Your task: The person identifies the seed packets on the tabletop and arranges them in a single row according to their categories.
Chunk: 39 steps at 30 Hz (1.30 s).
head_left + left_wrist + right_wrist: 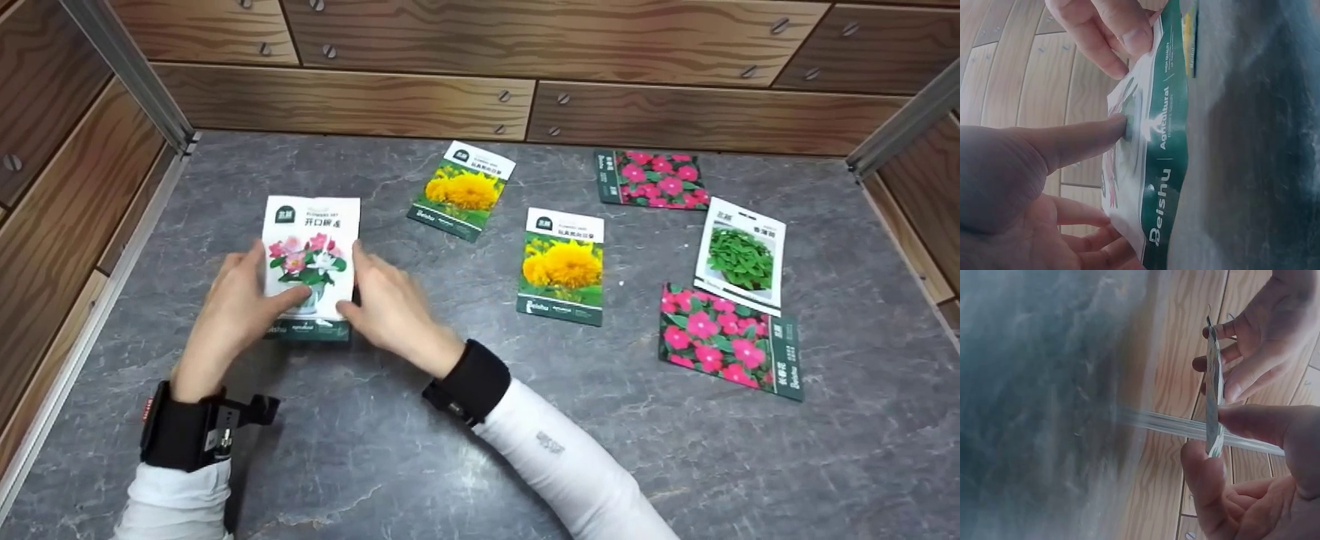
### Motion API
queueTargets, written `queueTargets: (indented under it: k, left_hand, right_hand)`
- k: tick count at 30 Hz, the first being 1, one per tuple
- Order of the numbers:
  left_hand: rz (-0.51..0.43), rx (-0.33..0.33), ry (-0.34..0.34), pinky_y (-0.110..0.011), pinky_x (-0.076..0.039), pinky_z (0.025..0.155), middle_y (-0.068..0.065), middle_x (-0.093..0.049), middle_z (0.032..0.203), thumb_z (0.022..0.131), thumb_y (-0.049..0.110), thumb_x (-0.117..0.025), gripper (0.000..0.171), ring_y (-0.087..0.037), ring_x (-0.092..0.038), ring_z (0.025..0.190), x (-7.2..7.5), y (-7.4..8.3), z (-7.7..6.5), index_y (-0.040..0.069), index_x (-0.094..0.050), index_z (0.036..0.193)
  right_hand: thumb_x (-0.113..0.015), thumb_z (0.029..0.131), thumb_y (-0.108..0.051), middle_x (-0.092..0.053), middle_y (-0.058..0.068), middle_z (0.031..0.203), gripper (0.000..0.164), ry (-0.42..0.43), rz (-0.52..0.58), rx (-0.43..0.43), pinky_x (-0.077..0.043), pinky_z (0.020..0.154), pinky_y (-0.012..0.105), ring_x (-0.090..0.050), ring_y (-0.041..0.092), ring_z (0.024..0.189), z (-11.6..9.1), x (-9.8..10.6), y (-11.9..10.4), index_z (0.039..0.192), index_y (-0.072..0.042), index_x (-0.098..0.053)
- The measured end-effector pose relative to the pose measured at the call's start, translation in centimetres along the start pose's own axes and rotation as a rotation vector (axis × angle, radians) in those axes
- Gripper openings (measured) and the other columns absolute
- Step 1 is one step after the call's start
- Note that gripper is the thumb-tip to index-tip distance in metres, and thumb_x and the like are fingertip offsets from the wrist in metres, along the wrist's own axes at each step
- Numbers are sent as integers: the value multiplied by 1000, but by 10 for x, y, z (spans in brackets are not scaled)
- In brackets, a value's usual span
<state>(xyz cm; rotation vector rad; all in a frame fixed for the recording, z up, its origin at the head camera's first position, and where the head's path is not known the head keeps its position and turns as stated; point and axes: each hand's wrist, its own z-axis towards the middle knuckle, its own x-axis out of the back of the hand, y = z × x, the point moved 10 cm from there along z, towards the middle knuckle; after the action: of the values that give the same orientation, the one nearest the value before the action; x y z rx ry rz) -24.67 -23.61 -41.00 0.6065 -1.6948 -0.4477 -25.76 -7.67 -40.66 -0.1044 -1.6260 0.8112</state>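
A white seed packet (321, 225) with pink and white flowers in a pot and a dark green bottom band is held between both hands at the left. My left hand (229, 319) grips its left side, thumb across the printed front and fingers behind. On the opposite edge, my right hand (397, 307) pinches the packet between thumb and fingers. Seen edge-on in the right wrist view, the thin packet (1214, 382) is slightly bowed. The left wrist view shows the green band (1162, 152) near the grey tabletop.
Two yellow-flower packets (463, 191) (562, 262) lie in the middle. Rightward lie two pink-flower packets (652, 180) (724, 337) and a green-leaf packet (741, 255) overlapping the lower pink one. Wood-patterned walls (420, 37) and metal rails (127, 71) border the grey table (420, 480).
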Motion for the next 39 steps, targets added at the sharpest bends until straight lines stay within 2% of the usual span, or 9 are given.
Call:
queueTargets:
  k: [4, 6, 10, 14, 21, 25, 28, 32, 39]
  left_hand:
    - [30, 22, -56, -75, -27, 123, -47, -21, 161, 99, 38, -71, 103, -65, -31, 146, -6, -7, 2, -11, -7, 163]
    - [45, 21, -79, -75, -27, 123, -47, -21, 162, 99, 38, -70, 102, -65, -30, 147, -11, -9, 3, -12, -8, 163]
    - [83, 2, -110, -74, -30, 122, -47, -28, 159, 98, 35, -71, 97, -63, -36, 144, -20, -8, 4, -13, -16, 162]
    - [114, -2, -133, -73, -32, 121, -46, -31, 157, 97, 35, -72, 96, -62, -38, 143, -27, -7, 6, -14, -19, 161]
    - [120, -25, -129, -73, -36, 119, -45, -37, 153, 96, 32, -74, 92, -61, -43, 139, -29, -7, 7, -13, -26, 160]
    - [122, -6, -165, -75, -24, 125, -44, -27, 162, 97, 32, -73, 93, -61, -25, 153, -30, -10, 6, -12, -22, 162]
    - [139, 11, -197, -75, -15, 127, -45, -16, 165, 99, 31, -71, 96, -62, -11, 156, -32, -14, 6, -15, -14, 162]
    - [164, 2, -197, -73, -20, 127, -47, -18, 163, 99, 31, -72, 97, -62, -17, 154, -32, -15, 6, -18, -15, 160]
    - [193, 8, -196, -73, -20, 127, -47, -20, 163, 99, 34, -71, 97, -63, -18, 153, -33, -15, 5, -19, -16, 159]
  right_hand:
    - [-77, 96, -33, -59, 18, 150, 94, -64, -85, -22, -63, 95, 40, -72, 30, 104, -3, -14, -1, 165, 1, -24]
    - [-78, 95, -36, -57, 19, 151, 96, -108, -120, -31, -63, 94, 40, -72, 29, 105, -5, -22, 0, 166, 0, -24]
    - [-79, 93, -39, -54, 20, 153, 96, -190, -170, -45, -62, 101, 42, -69, 30, 121, -7, -36, 5, 164, 0, -28]
    - [-80, 93, -39, -53, 20, 153, 93, -230, -206, -51, -59, 108, 43, -64, 30, 131, -8, -42, 10, 162, 1, -33]
    - [-80, 93, -41, -53, 19, 151, 95, -243, -244, -32, -59, 108, 41, -61, 29, 132, -11, -44, 8, 163, 1, -32]
    - [-80, 92, -42, -56, 17, 145, 91, -213, -304, 27, -62, 100, 40, -62, 27, 128, -14, -46, 2, 159, 3, -38]
    - [-79, 92, -44, -58, 16, 141, 87, -204, -363, 70, -64, 94, 38, -63, 26, 126, -17, -49, -3, 155, 4, -42]
    - [-77, 94, -46, -58, 15, 142, 85, -219, -407, 86, -64, 93, 36, -62, 24, 125, -19, -52, -6, 155, 3, -44]
    - [-76, 95, -47, -58, 13, 142, 83, -227, -441, 79, -64, 92, 35, -61, 23, 127, -20, -54, -5, 155, 1, -45]
